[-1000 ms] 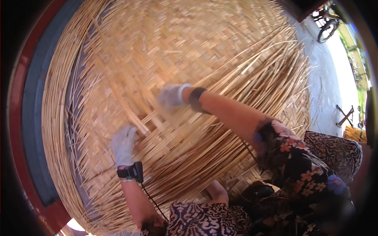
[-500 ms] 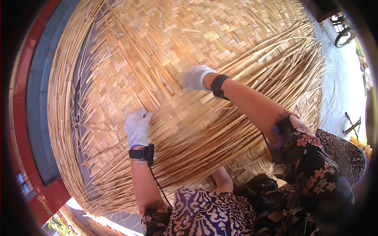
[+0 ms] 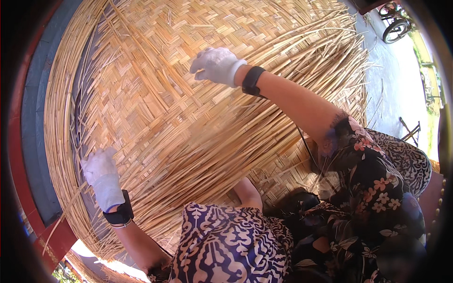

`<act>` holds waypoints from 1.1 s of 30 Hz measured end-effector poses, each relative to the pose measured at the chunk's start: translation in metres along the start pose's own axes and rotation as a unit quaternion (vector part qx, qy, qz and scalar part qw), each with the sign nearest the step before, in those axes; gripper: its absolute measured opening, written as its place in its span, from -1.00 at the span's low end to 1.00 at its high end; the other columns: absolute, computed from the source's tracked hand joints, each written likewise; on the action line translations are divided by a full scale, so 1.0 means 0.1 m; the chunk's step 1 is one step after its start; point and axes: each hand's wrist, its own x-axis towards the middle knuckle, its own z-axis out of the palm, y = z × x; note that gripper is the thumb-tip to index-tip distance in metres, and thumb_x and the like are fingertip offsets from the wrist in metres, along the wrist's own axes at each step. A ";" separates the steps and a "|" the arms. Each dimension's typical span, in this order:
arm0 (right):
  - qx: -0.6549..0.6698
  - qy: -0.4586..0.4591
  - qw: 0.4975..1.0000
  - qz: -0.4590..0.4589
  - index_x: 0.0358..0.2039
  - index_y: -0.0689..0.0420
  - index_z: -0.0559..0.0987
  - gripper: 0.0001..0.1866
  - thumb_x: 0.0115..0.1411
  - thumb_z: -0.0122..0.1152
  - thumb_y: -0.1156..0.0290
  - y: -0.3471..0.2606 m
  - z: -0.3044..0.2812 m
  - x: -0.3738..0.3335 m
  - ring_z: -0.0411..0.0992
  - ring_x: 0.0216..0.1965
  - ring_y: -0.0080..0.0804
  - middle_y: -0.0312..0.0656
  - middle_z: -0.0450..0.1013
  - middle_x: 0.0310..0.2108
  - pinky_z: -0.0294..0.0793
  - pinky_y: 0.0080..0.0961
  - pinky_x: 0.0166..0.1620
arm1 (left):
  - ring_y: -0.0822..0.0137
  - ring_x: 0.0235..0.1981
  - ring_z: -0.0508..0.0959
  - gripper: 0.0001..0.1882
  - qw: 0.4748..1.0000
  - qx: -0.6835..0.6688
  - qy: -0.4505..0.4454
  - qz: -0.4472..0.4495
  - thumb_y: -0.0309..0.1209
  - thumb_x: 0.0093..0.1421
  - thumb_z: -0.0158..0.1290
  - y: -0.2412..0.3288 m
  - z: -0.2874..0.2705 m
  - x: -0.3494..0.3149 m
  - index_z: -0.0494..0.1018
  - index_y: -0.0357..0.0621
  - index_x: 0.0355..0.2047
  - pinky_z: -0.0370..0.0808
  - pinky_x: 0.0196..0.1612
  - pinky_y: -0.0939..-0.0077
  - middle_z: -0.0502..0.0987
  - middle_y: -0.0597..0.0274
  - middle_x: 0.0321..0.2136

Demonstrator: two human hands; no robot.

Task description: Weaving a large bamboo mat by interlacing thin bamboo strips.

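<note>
A large woven mat of pale split-reed strips [image 3: 198, 23] spreads in front of me. My left hand [image 3: 100, 170], in a white glove, is at the mat's left side with its fingers closed. A thin reed strip [image 3: 64, 214] runs from it down to the lower left, past the mat's edge. Over the middle of the weave is my right hand [image 3: 218, 65], also gloved. Its fingers are bent, with a gap between thumb and fingers, and nothing shows in them. Between my hands and my lap lies a thick spread of loose reeds [image 3: 212, 162].
A long reed bundle [image 3: 60, 113] curves along the left edge, beside a red beam [image 3: 54, 240]. My bare leg [image 3: 248, 192] and patterned cloth [image 3: 226, 245] are at the near side. A wheel [image 3: 395, 31] stands on the ground at far right.
My left hand has moved left and toward me, and a reed strip now trails from it. My right hand has shifted left and farther away, its fingers now apart. The view has shifted slightly.
</note>
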 end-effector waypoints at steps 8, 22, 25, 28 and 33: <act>-0.026 -0.173 0.982 -0.074 -0.44 -0.03 0.57 -0.90 -0.02 0.13 0.37 0.16 -0.13 -1.13 0.46 -0.43 -0.26 -0.28 0.46 -0.50 0.45 -0.37 -0.40 | 0.18 -0.06 0.37 -0.62 0.944 -0.276 0.102 0.147 -0.37 -0.02 0.12 0.71 -0.02 -0.38 0.43 -0.03 -0.12 0.26 0.04 0.27 0.41 0.19 -0.12; 0.049 -0.061 0.997 0.026 -0.47 -0.01 0.59 -0.87 -0.02 0.16 0.26 -0.21 -0.42 -1.58 0.48 -0.40 -0.30 -0.25 0.51 -0.50 0.44 -0.40 -0.32 | -0.08 -0.34 0.48 -0.72 0.867 -0.460 -0.075 0.177 -0.19 0.18 -0.07 1.73 -0.35 -0.64 0.43 -0.01 -0.17 0.38 -0.28 0.15 0.50 -0.09 -0.44; 0.067 0.111 0.992 -0.002 -0.48 0.10 0.51 -0.69 0.07 0.14 0.10 -0.29 -0.27 -1.70 0.43 -0.43 -0.23 -0.26 0.45 -0.50 0.47 -0.35 -0.34 | -0.05 -0.42 0.47 -0.73 0.873 -0.466 -0.072 0.127 -0.18 0.17 -0.08 1.66 -0.33 -0.62 0.44 -0.10 -0.30 0.36 -0.33 0.18 0.47 -0.09 -0.51; 0.674 -0.103 0.636 0.362 -0.33 0.12 0.49 -0.55 0.10 0.10 -0.06 -0.31 -0.27 -1.87 0.43 -0.36 -0.24 -0.16 0.44 -0.32 0.50 -0.35 -0.30 | 0.11 -0.57 0.44 -0.72 0.859 -0.492 -0.035 0.138 -0.21 0.15 -0.05 1.60 -0.29 -0.55 0.45 -0.20 -0.36 0.34 -0.45 0.29 0.41 -0.01 -0.63; 0.821 0.258 0.379 0.339 -0.15 0.10 0.41 -0.57 0.15 0.04 0.01 0.25 -0.30 -1.93 0.39 -0.20 -0.32 -0.14 0.37 -0.12 0.41 -0.35 -0.10 | 0.47 -0.69 0.24 -0.77 0.755 -0.639 -0.063 0.134 -0.36 0.09 0.03 0.89 -0.29 -0.78 0.38 -0.34 -0.50 0.20 -0.61 0.53 0.20 0.24 -0.74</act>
